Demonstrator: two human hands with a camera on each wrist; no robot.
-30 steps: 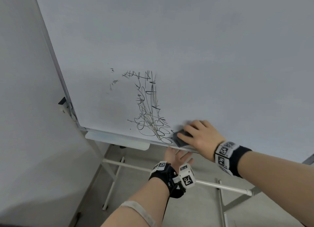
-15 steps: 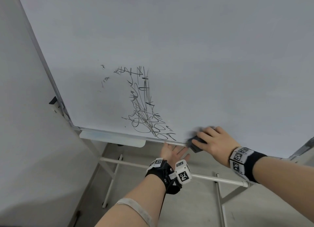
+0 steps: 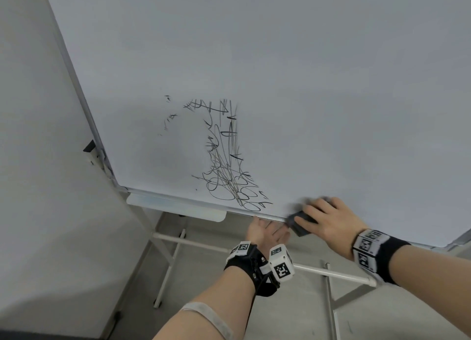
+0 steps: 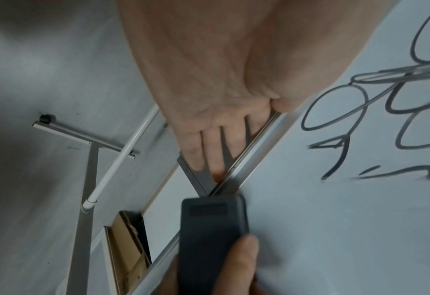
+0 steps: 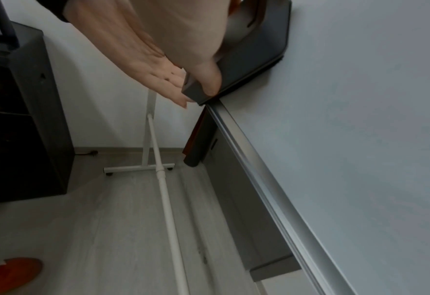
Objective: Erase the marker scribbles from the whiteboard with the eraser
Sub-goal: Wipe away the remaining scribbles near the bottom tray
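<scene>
Two hands are in play, and I start from my right fingers (image 3: 314, 207): they lie curled over the back of the dark grey rectangular plastic eraser (image 3: 300, 221), thumb pinching its near edge in the right wrist view, so the grip is firm and the felt face sits flat on the white glossy whiteboard (image 3: 305, 85). My right hand (image 3: 328, 220) holds it at the board's bottom edge, partly overhanging the silver aluminium frame rail (image 3: 193, 202); I judge that grip gives pressure across the whole pad.

My left fingers (image 4: 209, 151) are straight and relaxed, holding nothing, tips tucked up behind the rail. The left hand (image 3: 265, 234) sits just at 9 o'clock of the eraser, probably bracing the board so it doesn't swing under the wiping pressure.

Outward from there, the black marker scribbles (image 3: 226, 166) stand at about 10 o'clock from the eraser, near but not touching it: a tall tangle of loops and strokes, with a few faint flecks (image 3: 169, 116) farther toward 9 o'clock. Board surface around the eraser looks clean, so much of the job remains, I reckon. A pale translucent plastic tray (image 3: 175, 208) hangs below the rail at 9 o'clock of my left hand, and the white tubular metal stand (image 3: 193, 244) sits beneath on the grey floor (image 3: 293, 314).
</scene>
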